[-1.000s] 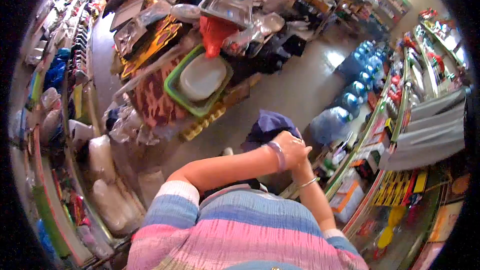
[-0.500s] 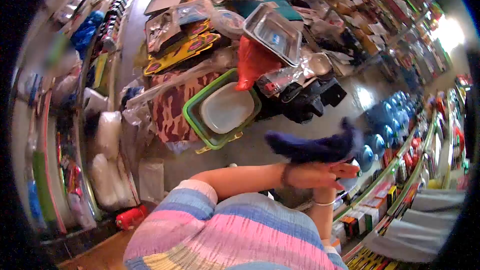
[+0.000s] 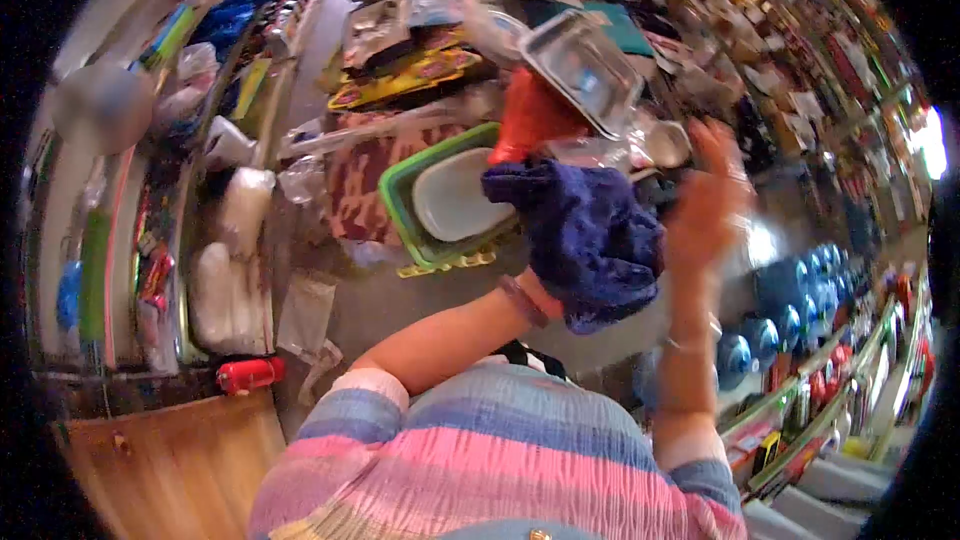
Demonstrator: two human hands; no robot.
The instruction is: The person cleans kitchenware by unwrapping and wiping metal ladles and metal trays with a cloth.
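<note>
Head view: dark blue cloth (image 3: 590, 240) up in the air in front of the striped top (image 3: 500, 440); bunched and creased, loose edges hanging, a narrow end poking out toward the green tub (image 3: 400, 220); overlapping the white container (image 3: 450, 205) in view, contact between cloth and tub impossible to tell.

Left hand (image 3: 543, 292) at the near side of the cloth, mostly covered by it; fingers out of sight, so can't tell whether gripping or just propping. Right hand (image 3: 705, 215) raised just beside the far side, blurred, fingers looking extended, nothing visible in the palm; hands apart, not clasped.

Progress, by judgement: lifting done, cloth clear of the floor (image 3: 400, 295); not spread flat, not folded, not set down; shaping or opening out apparently partway at most, with no finished state to be seen; red bag (image 3: 535, 115) and metal tray (image 3: 580, 65) beyond, untouched by either hand.
</note>
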